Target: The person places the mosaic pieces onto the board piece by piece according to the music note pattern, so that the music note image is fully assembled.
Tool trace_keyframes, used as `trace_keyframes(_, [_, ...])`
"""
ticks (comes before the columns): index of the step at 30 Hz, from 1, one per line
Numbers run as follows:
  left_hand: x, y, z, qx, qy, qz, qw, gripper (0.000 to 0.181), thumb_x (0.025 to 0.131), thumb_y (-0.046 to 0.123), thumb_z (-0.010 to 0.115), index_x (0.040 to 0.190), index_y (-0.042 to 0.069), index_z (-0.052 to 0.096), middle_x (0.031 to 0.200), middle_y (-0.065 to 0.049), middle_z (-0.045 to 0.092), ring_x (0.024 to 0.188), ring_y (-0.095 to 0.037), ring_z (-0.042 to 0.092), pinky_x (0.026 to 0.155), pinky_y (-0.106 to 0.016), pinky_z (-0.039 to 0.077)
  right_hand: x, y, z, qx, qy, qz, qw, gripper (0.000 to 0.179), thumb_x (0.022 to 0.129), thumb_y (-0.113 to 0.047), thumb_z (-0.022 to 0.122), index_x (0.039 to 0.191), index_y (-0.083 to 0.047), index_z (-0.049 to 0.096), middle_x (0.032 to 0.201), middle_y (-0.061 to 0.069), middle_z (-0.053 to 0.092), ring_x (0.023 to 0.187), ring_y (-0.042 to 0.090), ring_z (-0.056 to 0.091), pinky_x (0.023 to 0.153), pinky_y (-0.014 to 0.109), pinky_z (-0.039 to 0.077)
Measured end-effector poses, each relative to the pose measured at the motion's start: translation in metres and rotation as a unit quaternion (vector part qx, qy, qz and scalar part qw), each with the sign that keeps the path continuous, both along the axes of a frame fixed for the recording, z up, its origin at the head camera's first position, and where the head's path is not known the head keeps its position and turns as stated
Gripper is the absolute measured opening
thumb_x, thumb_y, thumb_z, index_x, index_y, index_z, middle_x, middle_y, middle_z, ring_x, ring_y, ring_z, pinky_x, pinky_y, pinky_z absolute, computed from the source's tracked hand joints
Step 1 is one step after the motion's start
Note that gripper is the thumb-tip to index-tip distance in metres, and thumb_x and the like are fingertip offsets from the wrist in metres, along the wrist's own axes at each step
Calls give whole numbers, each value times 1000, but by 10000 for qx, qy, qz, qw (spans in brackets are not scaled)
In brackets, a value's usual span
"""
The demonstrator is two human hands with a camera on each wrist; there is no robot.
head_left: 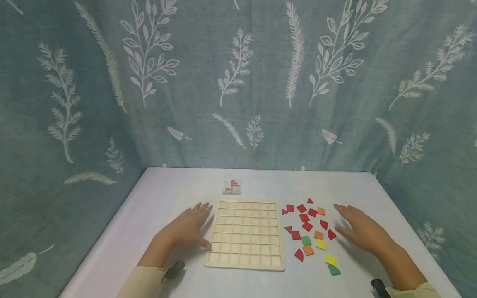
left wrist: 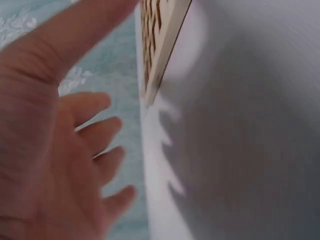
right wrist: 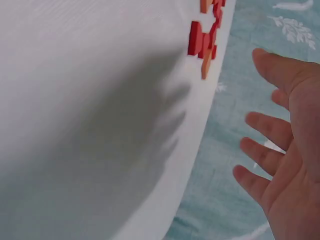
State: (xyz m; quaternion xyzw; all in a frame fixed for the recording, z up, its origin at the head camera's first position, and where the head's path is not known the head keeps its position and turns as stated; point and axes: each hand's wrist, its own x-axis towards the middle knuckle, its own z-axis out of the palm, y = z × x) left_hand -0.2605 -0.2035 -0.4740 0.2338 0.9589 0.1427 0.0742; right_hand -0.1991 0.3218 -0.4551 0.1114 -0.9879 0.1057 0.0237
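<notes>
Left hand [head_left: 189, 227], released, fingers extended, at the wooden board's [head_left: 244, 238] nine o'clock; right hand [head_left: 363, 228], likewise, at the coloured pieces' [head_left: 307, 226] three o'clock.

Beige sleeves [head_left: 142, 282], dark wrist devices [head_left: 379, 287]

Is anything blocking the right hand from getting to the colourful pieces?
Nothing visible does. In the head view, the right hand hovers just beside the colourful pieces, with only white tabletop showing between them.
</notes>
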Motion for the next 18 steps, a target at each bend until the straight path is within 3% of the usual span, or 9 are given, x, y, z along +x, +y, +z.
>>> trace_keyframes(3, [-9, 4, -9, 378, -636, 4, 9973, 131, 46, 64, 85, 153, 13, 30, 160, -6, 20, 147, -31, 11, 116, -53, 13, -11, -10, 1, -109, -269, -122, 9995, 65, 87, -34, 72, 140, -3, 50, 135, 25, 52, 127, 46, 42, 100, 64, 37])
trace_keyframes(6, [-12, 3, -18, 646, -1041, -84, 9924, 130, 46, 57, 88, 154, 15, 30, 161, -7, 16, 147, -33, 7, 116, -55, 8, -22, -19, 0, -238, -608, -354, 9972, 61, 86, -33, 73, 137, -5, 55, 132, 25, 54, 124, 46, 45, 97, 64, 41])
trace_keyframes(11, [-12, -1, -25, 754, -1142, -276, 9902, 132, 44, 58, 86, 155, 16, 28, 162, -7, 12, 147, -34, 1, 115, -57, 0, -40, -32, -8, -491, -1022, -823, 9901, 55, 84, -31, 76, 131, -7, 61, 129, 23, 56, 121, 44, 47, 92, 60, 47])
trace_keyframes(18, [-14, 1, -26, 980, -1036, -701, 9873, 132, 46, 59, 85, 154, 9, 28, 161, -10, 15, 147, -35, 1, 116, -56, -3, -67, -42, -17, -220, -1116, -730, 9908, 52, 82, -31, 78, 126, -7, 64, 108, 6, 65, 101, 26, 57, 89, 49, 53])
